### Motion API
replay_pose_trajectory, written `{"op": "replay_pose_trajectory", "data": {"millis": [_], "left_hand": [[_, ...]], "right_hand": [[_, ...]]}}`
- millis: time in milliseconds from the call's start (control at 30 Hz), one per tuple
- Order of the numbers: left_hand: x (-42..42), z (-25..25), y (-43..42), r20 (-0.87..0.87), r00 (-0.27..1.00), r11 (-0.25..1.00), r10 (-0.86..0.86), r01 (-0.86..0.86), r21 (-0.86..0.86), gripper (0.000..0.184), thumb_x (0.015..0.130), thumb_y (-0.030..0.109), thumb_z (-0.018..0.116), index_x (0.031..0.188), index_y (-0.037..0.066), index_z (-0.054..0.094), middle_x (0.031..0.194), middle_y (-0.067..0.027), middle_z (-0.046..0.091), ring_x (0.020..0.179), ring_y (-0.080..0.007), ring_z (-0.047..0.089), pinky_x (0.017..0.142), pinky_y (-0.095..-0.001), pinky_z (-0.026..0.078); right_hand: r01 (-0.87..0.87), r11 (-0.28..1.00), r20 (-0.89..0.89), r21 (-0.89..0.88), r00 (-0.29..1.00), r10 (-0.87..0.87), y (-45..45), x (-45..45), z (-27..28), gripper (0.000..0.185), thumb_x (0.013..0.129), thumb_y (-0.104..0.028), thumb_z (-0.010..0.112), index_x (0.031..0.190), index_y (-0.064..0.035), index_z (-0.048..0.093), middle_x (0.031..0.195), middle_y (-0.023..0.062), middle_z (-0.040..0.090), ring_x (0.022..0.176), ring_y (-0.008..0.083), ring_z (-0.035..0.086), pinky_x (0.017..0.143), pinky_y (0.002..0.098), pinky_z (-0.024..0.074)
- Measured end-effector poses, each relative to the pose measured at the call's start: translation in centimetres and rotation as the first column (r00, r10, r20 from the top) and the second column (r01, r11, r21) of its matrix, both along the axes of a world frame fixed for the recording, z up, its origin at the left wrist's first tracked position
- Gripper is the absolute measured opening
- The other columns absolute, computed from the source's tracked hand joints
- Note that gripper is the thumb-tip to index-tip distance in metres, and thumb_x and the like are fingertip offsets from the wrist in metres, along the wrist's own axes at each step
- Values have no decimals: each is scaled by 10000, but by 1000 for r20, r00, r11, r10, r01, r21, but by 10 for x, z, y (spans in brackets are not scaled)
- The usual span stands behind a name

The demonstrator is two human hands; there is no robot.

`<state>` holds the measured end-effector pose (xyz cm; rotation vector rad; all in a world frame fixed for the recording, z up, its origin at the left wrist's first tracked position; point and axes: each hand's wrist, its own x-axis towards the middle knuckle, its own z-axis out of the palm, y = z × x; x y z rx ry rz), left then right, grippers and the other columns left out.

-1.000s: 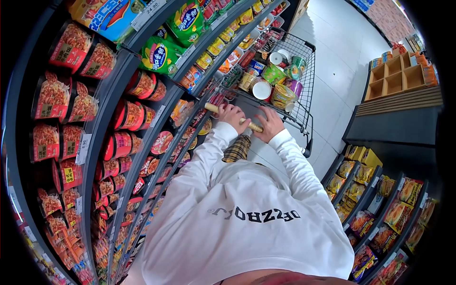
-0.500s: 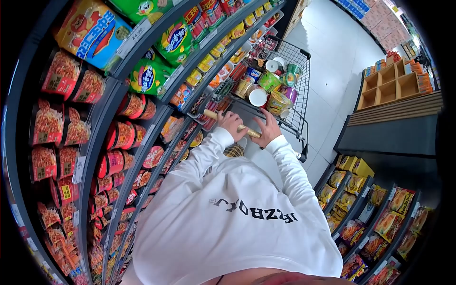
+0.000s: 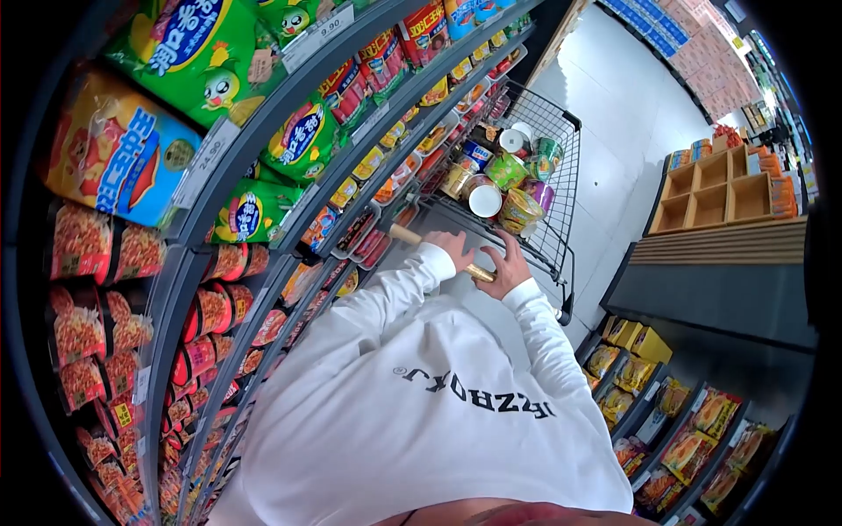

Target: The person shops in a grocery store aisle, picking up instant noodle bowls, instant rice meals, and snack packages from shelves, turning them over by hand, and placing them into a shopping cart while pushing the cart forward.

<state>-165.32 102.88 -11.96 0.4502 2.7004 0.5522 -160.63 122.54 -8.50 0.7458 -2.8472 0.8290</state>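
Both my hands are at the pale handle (image 3: 406, 234) of a wire shopping cart (image 3: 570, 197). My left hand (image 3: 451, 249) is closed over the middle of the bar. My right hand (image 3: 508, 266) curls round its right end, thumb and forefinger bowed apart. Heaped inside the basket are several tubs and cups: a white-lidded tub (image 3: 484, 202), a green cup (image 3: 506, 172), a yellowish noodle cup (image 3: 520, 211) and a dark green cup (image 3: 548, 151). The undersides of the hands are hidden.
On the left a long shelf (image 3: 232, 101) carries red-lidded noodle bowls (image 3: 81, 326), green bags (image 3: 249, 216) and sausage packs. A wooden display rack (image 3: 702, 200) stands at right, with bagged noodles (image 3: 691, 456) on lower shelves nearby. Tiled floor (image 3: 614, 131) runs beyond the cart.
The left shelf goods have slid down and leftward in view, and more green bags show at the top. The cart and both hands sit slightly lower and to the right, still at the handle.
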Motion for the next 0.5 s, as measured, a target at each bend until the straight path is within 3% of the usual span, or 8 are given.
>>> {"op": "replay_pose_trajectory", "data": {"millis": [167, 267, 433, 500], "left_hand": [[-18, 8, 20, -110, 994, 997, 19, -11, 71, 269, 864, 354, 555, 915, 98, 620, 791, -128, 704, 803, -372, 678, 791, -491, 472], [-34, 0, 31, -66, 998, 996, 13, -7, 93, 259, 860, 338, 555, 944, 100, 613, 782, -134, 701, 798, -377, 678, 786, -496, 473], [-52, 2, 47, -61, 998, 999, 7, -4, 38, 297, 837, 359, 579, 994, 108, 598, 786, -144, 701, 802, -379, 681, 797, -495, 481], [-60, 7, 52, -25, 999, 999, 36, -36, 4, 395, 818, 377, 600, 1111, 114, 574, 849, -153, 707, 846, -382, 680, 832, -489, 478]], "right_hand": [[14, 1000, 24, 20, 1000, -14, 19, -27, 1, 667, 556, -254, 841, 1163, -103, 612, 1379, 254, 424, 1235, 469, 470, 1023, 518, 446], [21, 999, 37, 24, 999, -22, 29, -41, 3, 663, 557, -254, 840, 1161, -102, 614, 1373, 252, 426, 1229, 466, 471, 1022, 517, 447], [15, 1000, 22, 4, 1000, -15, 47, -57, -4, 660, 553, -249, 838, 1157, -97, 618, 1359, 265, 434, 1227, 478, 468, 1020, 529, 444], [33, 999, 26, 1, 999, -33, 51, -64, -4, 658, 553, -243, 837, 1155, -91, 620, 1345, 284, 438, 1228, 489, 464, 1021, 538, 441]]}}
